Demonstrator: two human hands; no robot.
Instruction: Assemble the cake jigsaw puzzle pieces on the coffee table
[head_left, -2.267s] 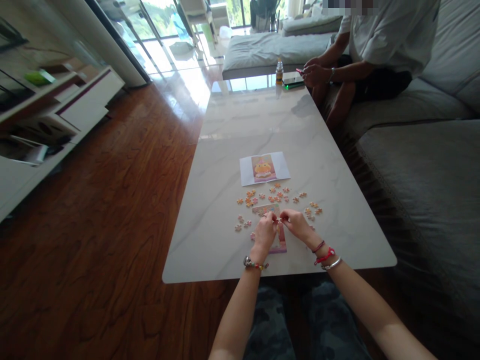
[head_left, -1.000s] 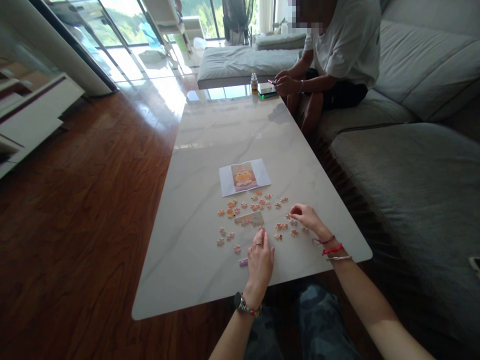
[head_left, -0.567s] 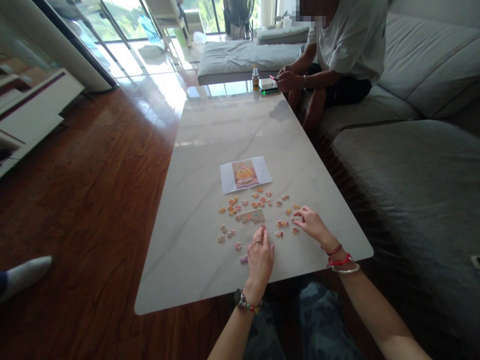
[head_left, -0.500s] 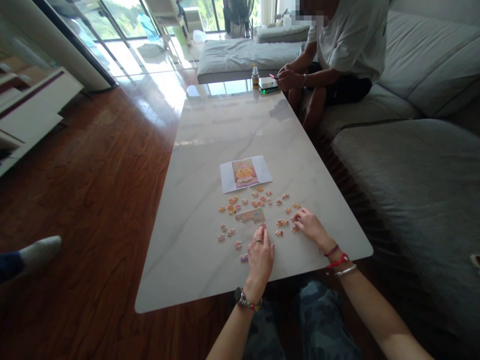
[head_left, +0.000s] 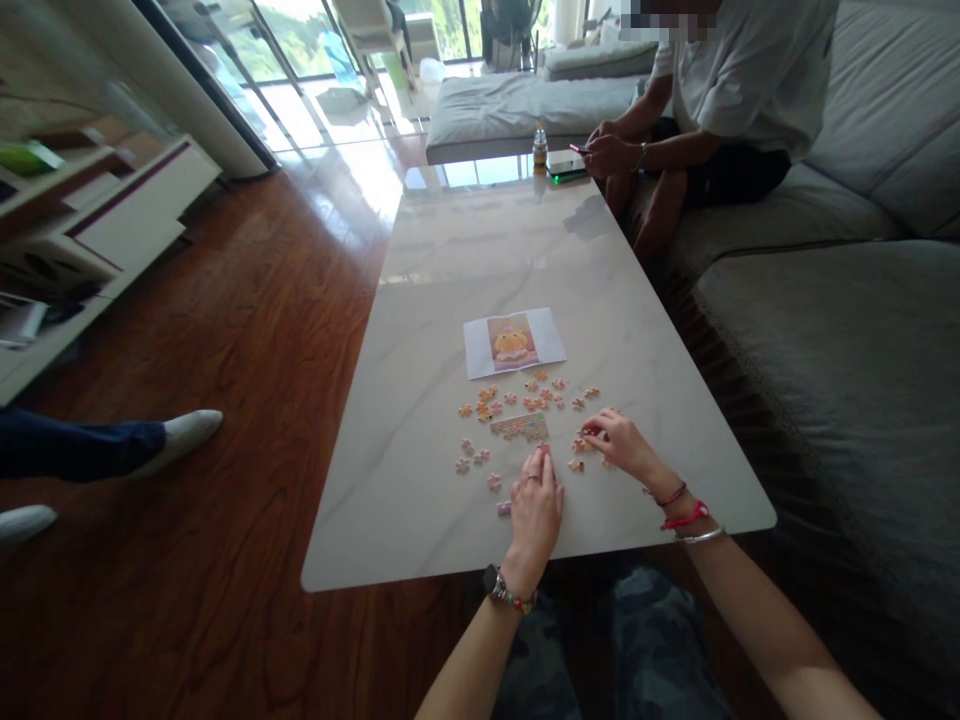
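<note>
My left hand (head_left: 536,510) lies low over the white table (head_left: 397,420), fingertips closed on a pink puzzle piece (head_left: 545,449). Just beyond them is a joined strip of puzzle pieces (head_left: 519,426) with a straight top edge. My right hand (head_left: 621,442) is pinched at the tips over the right-hand cluster, on a small puzzle piece (head_left: 588,432) partly covered by the fingers. Several orange and pink loose pieces (head_left: 534,404) lie behind the strip, and more pale pink pieces (head_left: 463,466) to its left. A purple joined bit (head_left: 504,509) sits beside my left hand, partly hidden.
A paper with a printed picture (head_left: 512,343) lies beyond the pieces. At the far end stand a bottle (head_left: 540,152) and a dark device with a green light (head_left: 566,170). A seated person holds a phone on the sofa (head_left: 825,300). Another person's legs (head_left: 90,447) show at left.
My right hand has moved left, from the outer right pieces to the cluster nearer the strip. My left hand stays at its piece. The view has shifted; more of the person at left shows.
</note>
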